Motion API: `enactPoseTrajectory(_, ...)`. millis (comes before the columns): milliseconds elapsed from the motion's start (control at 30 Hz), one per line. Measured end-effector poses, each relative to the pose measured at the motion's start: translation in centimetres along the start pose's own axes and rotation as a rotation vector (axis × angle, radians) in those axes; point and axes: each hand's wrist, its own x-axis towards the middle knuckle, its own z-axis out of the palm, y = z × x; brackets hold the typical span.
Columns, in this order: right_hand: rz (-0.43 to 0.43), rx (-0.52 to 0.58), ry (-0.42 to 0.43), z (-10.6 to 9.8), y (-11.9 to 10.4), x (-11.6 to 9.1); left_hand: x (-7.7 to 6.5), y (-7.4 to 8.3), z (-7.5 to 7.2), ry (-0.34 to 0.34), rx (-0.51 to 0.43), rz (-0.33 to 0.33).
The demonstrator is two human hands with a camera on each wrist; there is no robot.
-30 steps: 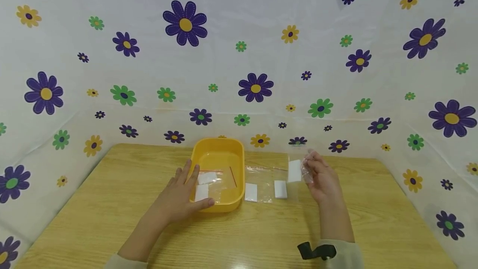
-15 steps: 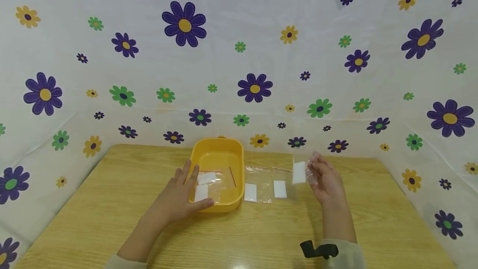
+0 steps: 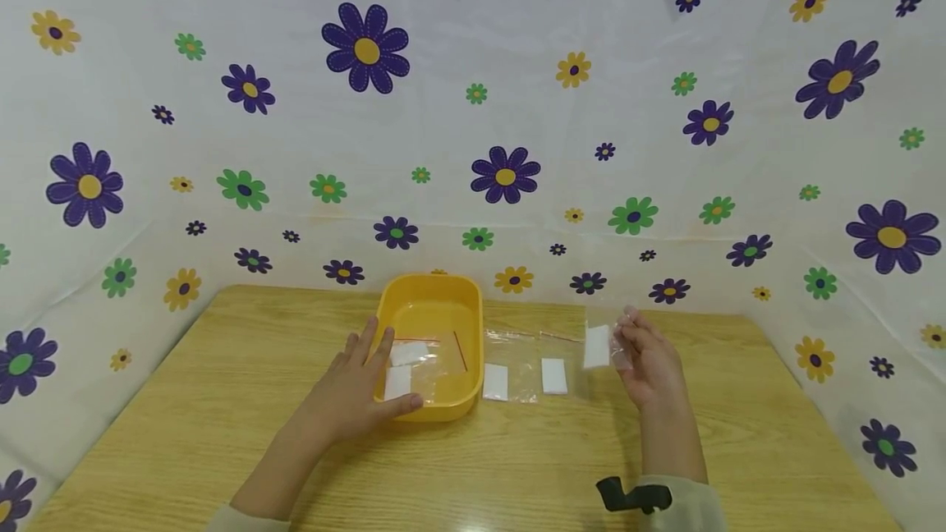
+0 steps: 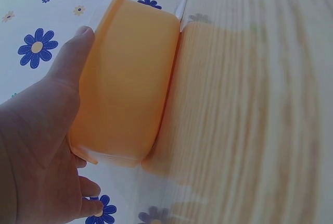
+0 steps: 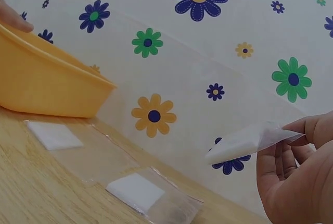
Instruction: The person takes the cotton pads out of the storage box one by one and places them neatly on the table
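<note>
My left hand rests with spread fingers along the left rim of a yellow plastic tub. The left wrist view shows its thumb lying along the rim of the tub. Inside are clear zip bags with red seal lines and white pads. To the right, my right hand pinches the edge of a clear plastic bag holding a white pad. In the right wrist view this bag is raised above the table, between thumb and fingertips.
Two more clear zip bags lie flat beside the tub, one with a white pad at left, the other with a white pad at right. A flower-printed cloth encloses the wooden table at the back and sides.
My right hand has shifted rightward and slightly down with the bag, which now sits farther from the bags on the table. The left hand and tub have stayed in place.
</note>
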Motion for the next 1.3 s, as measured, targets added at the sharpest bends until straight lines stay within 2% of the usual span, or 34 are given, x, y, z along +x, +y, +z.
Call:
enactPoseTrajectory(333, 0.002, 0.014, -0.006, -0.5, -0.2, 0.2, -0.1, 0.2, -0.3, 0.007, 0.004, 0.010)
enactPoseTrajectory(533, 0.008, -0.003, 0.004, -0.6, -0.2, 0.2, -0.1, 0.2, -0.3, 0.002, 0.000, 0.005)
enactPoseTrajectory(867, 0.024, 0.031, 0.034, -0.9, -0.1, 0.2, -0.1, 0.1, -0.2, 0.002, 0.004, 0.010)
enactPoseTrajectory(1300, 0.036, 0.063, 0.031, -1.5, 0.1, 0.8, 0.0, -0.1, 0.1, -0.014, 0.006, -0.017)
